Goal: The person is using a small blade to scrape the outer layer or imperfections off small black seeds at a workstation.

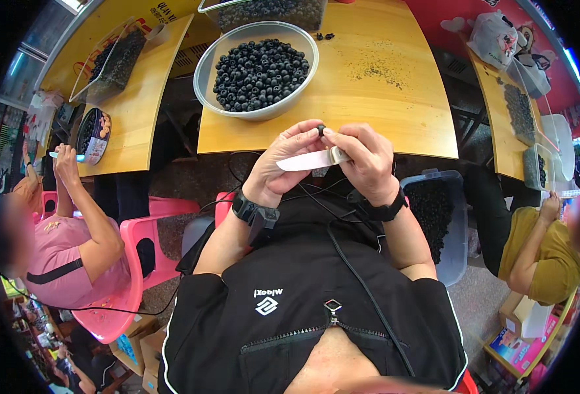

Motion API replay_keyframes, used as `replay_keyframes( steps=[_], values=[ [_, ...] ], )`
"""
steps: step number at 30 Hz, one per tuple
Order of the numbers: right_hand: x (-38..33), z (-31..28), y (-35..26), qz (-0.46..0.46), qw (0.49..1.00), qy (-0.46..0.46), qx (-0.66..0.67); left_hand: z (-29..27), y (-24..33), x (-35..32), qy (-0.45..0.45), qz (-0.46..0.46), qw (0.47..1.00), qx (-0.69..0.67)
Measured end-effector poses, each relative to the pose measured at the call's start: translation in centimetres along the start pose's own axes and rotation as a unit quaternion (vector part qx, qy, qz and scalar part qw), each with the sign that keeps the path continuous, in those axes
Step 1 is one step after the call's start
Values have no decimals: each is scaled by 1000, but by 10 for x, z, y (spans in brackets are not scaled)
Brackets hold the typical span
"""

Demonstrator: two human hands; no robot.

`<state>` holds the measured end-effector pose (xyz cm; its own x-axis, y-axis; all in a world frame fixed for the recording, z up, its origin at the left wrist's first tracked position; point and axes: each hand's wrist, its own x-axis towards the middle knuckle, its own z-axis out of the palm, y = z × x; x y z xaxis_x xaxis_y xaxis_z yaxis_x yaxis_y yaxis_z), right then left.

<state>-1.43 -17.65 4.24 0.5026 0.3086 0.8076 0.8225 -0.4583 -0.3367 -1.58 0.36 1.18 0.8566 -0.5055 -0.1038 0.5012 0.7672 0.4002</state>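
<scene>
Above the near edge of the table, my left hand (283, 157) pinches a small black round fruit-like piece (321, 130) between thumb and fingertips. My right hand (369, 157) is closed on a knife (306, 161); its pale blade points left across my left palm, and its thumb and finger also meet the black piece. The exact kind of piece is too small to tell. Just beyond my hands stands a translucent round bowl (204, 92) heaped with similar black pieces (260, 75).
A clear box (270, 13) of black pieces stands behind the bowl. Crumbs (382, 69) lie on the yellow table (342, 118). A plastic tub (451, 243) of dark bits is beside my right arm. Other people sit left, near a pink chair (132, 249), and right.
</scene>
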Motion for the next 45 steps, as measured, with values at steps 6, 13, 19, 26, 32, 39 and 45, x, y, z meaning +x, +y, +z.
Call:
replay_keyframes(
  steps=[6, 13, 19, 26, 32, 39, 45],
  values=[
    [9, -2, -9, 18, 997, -60, 36, -4, 9, -2, 2, 45, 999, -13],
    [14, -5, -24, 45, 995, -91, 5, -8, 10, -9, -32, 60, 998, 8],
    [14, -4, -23, 42, 994, -104, -13, -2, 10, -11, -77, 64, 995, 11],
    [12, -3, -23, 47, 992, -115, -20, -6, 12, -11, -69, 65, 995, 19],
    [11, 1, -19, 60, 992, -113, -10, -11, 13, -11, -71, 71, 995, 10],
    [8, -2, 11, 125, 984, -82, -100, 3, 22, -17, -121, 95, 986, 69],
    [10, -16, 10, 195, 978, 49, 60, 6, 20, -13, -47, 106, 992, 49]
  ],
)
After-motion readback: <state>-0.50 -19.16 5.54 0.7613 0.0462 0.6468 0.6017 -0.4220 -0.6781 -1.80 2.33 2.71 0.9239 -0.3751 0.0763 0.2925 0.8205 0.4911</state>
